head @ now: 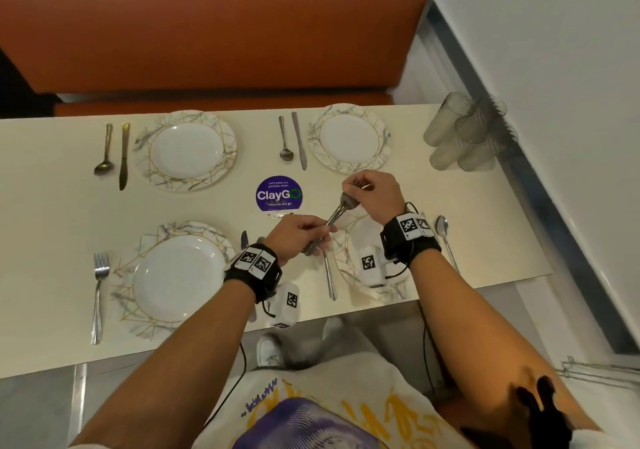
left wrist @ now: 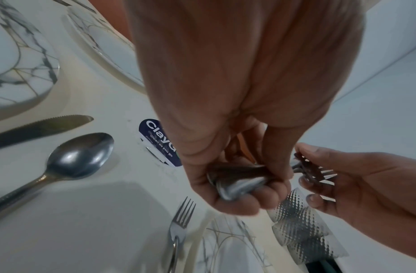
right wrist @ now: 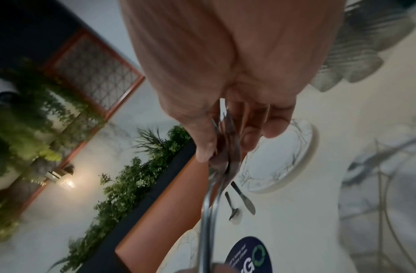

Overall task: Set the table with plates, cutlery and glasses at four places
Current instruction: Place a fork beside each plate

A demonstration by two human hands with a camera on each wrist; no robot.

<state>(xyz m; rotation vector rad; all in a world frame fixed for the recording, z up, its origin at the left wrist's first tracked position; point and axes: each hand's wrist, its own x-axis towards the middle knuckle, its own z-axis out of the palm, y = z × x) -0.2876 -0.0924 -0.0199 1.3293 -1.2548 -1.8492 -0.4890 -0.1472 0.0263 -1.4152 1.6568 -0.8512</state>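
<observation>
Over the near right plate (head: 360, 277) both hands hold a small bundle of forks (head: 335, 216). My left hand (head: 311, 233) grips the handles (left wrist: 237, 182). My right hand (head: 356, 186) pinches the tine ends (right wrist: 223, 153); in the left wrist view the tines (left wrist: 315, 171) show between its fingers. Four marble-patterned plates lie on the table: far left (head: 192, 150), far right (head: 349, 138), near left (head: 176, 275). A spoon (head: 104, 152) and knife (head: 124, 156) lie by the far left plate, another spoon (head: 284, 140) and knife (head: 299, 140) by the far right one.
A fork (head: 98, 292) lies left of the near left plate, another fork (head: 329, 275) left of the near right plate, a spoon (head: 445, 237) to its right. Clear glasses (head: 464, 133) cluster at the far right corner. A purple sticker (head: 278, 194) marks the table's middle; an orange bench (head: 207, 33) runs behind.
</observation>
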